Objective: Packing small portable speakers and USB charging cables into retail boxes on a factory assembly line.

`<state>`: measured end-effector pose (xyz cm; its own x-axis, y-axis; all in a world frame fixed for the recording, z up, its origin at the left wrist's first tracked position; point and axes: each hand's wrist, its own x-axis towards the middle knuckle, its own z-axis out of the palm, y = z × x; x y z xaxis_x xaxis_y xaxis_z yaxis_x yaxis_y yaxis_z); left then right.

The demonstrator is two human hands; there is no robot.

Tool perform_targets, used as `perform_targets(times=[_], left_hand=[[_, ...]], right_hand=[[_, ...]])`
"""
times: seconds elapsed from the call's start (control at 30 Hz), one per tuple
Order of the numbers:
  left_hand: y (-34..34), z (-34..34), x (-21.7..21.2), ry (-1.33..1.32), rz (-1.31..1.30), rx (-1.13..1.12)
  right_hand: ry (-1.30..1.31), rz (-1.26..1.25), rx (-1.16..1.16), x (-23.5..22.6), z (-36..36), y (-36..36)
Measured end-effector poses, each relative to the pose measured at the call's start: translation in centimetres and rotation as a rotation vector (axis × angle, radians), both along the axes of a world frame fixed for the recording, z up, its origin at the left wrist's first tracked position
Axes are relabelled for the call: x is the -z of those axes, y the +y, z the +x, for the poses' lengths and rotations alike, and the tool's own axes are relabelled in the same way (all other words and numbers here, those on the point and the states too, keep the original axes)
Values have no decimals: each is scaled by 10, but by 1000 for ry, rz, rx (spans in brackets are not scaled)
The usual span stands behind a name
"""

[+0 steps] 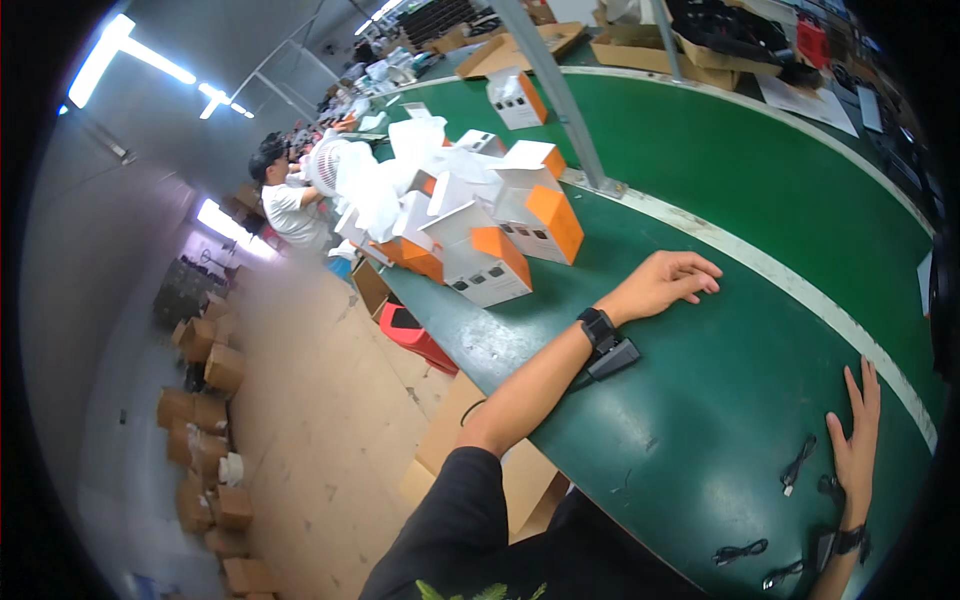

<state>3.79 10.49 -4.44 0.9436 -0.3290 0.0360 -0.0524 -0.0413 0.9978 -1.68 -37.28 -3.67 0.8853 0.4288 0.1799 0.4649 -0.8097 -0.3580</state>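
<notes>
My left hand [665,285] rests on the green tabletop [690,400], palm down. Its fingers are loosely bent and apart, with nothing visible in them. Beyond it to the left stand several white and orange cartons [487,268] with flaps up and white plastic bags sticking out. At the right edge my right hand [857,445] is held with fingers stretched and spread, holding nothing. Beside it lies a bundled black cable [797,465]. Two more bundled cables, a black one [740,551] and another [783,574], lie nearer me. Both wrists wear black straps with small devices.
A green conveyor belt [720,150] with a pale rim curves past the table's far side, carrying a white and orange carton [517,100]. A metal post [560,90] rises at its edge. A person [290,205] works farther left. Cardboard boxes [210,410] line the floor.
</notes>
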Motion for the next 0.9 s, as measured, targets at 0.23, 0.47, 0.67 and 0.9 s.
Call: perform_targets(times=[0.23, 0.47, 0.67, 0.9], left_hand=[[-6, 5, -2, -8, -8, 31], [9, -1, -7, -1, 100, -26], [-2, -3, -9, -3, 116, -37], [0, -2, -9, -13, 94, -22]], right_hand=[[31, -26, 58, -11, -6, -3], [29, 38, -13, -1, 10, 8], [54, 26, 19, -9, 4, 4], [62, 21, 43, -6, 2, 6]])
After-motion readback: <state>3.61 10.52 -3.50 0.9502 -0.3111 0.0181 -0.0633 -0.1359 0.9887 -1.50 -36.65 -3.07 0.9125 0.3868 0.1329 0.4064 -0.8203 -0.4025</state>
